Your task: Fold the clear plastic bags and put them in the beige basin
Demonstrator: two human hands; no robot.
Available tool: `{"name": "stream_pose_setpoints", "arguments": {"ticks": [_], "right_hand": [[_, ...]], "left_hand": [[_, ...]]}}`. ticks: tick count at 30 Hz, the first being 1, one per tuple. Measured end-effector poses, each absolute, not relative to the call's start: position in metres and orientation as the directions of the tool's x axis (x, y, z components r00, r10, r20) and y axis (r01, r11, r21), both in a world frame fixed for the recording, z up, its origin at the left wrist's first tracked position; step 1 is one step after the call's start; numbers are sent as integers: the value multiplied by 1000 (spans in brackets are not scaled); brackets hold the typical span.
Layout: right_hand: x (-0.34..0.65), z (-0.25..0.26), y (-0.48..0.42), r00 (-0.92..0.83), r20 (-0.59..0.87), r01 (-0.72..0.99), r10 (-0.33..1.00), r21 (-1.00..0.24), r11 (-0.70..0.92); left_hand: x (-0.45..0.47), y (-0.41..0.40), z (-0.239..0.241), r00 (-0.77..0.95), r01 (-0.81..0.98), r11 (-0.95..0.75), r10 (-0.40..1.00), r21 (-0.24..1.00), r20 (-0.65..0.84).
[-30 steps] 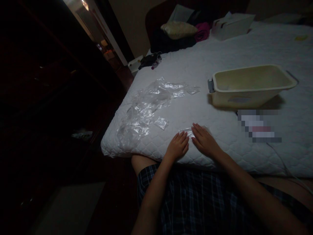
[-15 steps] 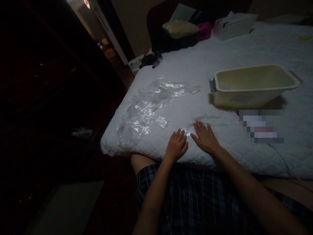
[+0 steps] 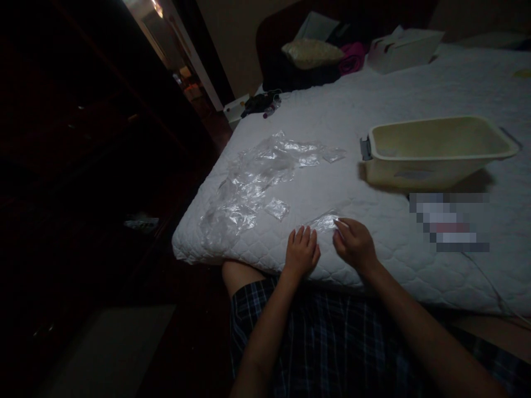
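On the quilted white mattress [image 3: 390, 276], a small clear plastic bag [image 3: 326, 221] lies between my hands. My right hand [image 3: 355, 244] pinches its right end between thumb and fingers. My left hand [image 3: 302, 251] rests palm down by the bag's left end, its fingers stretched out; whether it touches the plastic I cannot tell. Farther left spreads a heap of crumpled clear plastic bags [image 3: 249, 188], with one small flat bag [image 3: 277, 209] close to my left hand.
An open cream plastic bin [image 3: 440, 174] with grey side clips stands on the right. In front of it lies a blurred-out item with a cable [image 3: 485, 276]. A white box [image 3: 404, 52], a pillow [image 3: 313, 53] and a rolled magenta cloth [image 3: 352, 58] sit at the back.
My right hand has gone from lying flat with fingers spread to pinching the small bag's end. My left hand has stayed almost where it was. The view has shifted slightly.
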State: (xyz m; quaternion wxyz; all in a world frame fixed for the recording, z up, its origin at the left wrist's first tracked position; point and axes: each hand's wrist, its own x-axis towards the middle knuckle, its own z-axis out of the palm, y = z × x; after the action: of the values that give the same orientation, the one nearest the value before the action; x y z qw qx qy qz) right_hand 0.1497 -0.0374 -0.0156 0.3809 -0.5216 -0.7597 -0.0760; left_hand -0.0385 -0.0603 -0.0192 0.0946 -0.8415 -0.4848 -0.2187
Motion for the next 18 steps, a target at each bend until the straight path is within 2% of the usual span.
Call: {"name": "stream_pose_setpoints", "arguments": {"ticks": [2, 4, 7, 11, 15, 18], "right_hand": [[149, -14, -41, -311, 603, 814, 735, -230, 533], [147, -12, -40, -351, 557, 808, 752, -226, 545], [146, -9, -36, -320, 551, 830, 771, -228, 508], [147, -12, -31, -308, 562, 838, 768, -222, 498], [149, -17, -30, -257, 565, 823, 784, -297, 484], [150, -18, -29, -248, 578, 803, 777, -326, 499]], "left_hand": [[-36, -61, -18, 422, 868, -495, 782, 46, 459], [-33, -64, -16, 410, 874, -483, 793, 54, 450], [-30, -73, -15, 432, 857, -511, 785, 68, 445], [-40, -81, -10, 510, 786, -616, 697, 56, 503], [-65, -65, -1, 528, 766, -641, 673, 52, 518], [-75, -41, 3, 557, 719, -688, 657, 102, 509]]}}
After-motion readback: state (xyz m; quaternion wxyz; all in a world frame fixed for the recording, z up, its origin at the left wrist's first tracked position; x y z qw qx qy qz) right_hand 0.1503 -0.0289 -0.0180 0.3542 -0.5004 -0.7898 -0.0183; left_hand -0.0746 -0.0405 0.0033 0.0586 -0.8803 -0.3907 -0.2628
